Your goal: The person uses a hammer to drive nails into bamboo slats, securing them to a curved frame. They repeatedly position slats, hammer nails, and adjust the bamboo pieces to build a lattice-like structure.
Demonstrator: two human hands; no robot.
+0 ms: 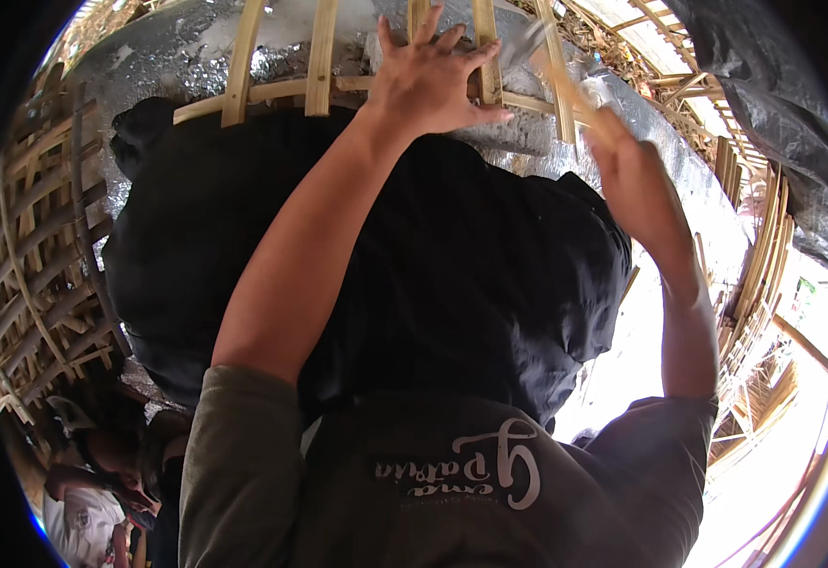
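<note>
My left hand lies with its fingers spread over a frame of pale wooden or bamboo slats, near the top of the view. The slats run away from me and cross a horizontal strip close to my knees. To the right, my right hand is wrapped round the wooden handle of a hammer. Motion smears the metal head, which is raised near the right-hand slat. Whether the left fingers pin a nail or anything small cannot be made out.
Dark cloth covers my bent legs below the frame. A shiny grey sheet lies beneath it. Woven bamboo panels stand at left, with another person at lower left. Black plastic sheeting hangs at right, near bamboo strips.
</note>
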